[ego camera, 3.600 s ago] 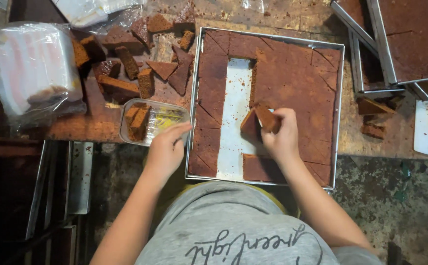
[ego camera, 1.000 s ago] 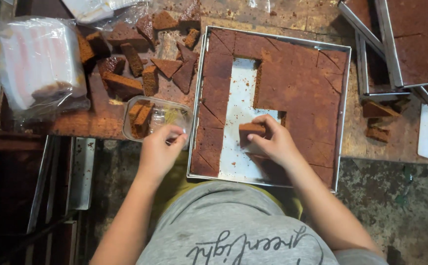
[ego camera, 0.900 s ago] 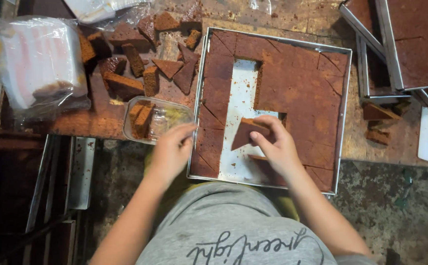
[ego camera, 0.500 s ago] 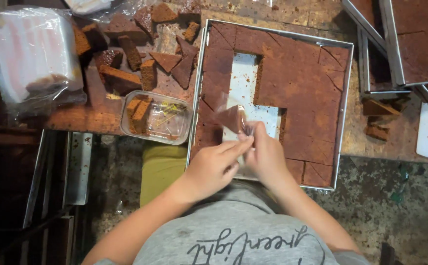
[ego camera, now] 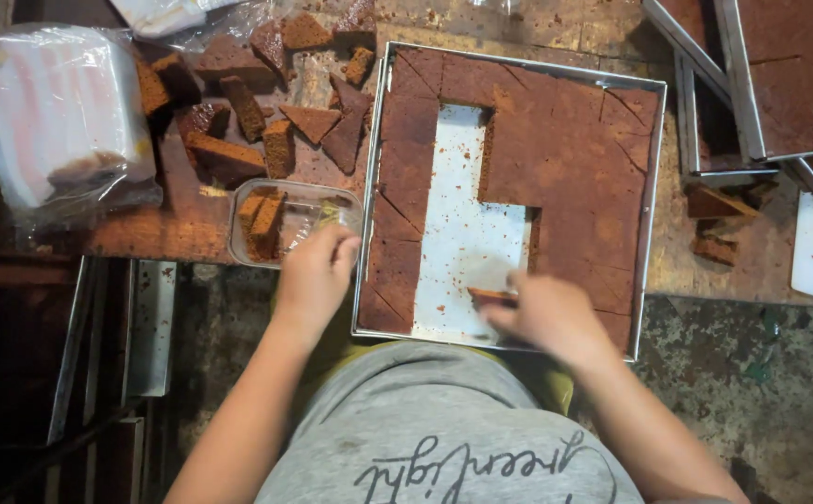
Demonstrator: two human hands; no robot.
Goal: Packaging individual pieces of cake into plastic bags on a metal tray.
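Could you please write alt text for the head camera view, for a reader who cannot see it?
Seen from above, a person's right hand reaches into a square metal baking tray of brown sheet cake cut into pieces, with a bare strip where pieces are gone. The left hand rests at a clear plastic container holding cake pieces. Loose brown cake offcuts lie on the worn table.

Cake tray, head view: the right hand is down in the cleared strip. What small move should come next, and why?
Probably lift the thin brown cake piece clear of the tray and carry it left toward the clear plastic container. The right hand has its fingertips on that piece on the bare tray floor, the left hand rests at the container's edge, and the container already holds cake slices with room beside them.
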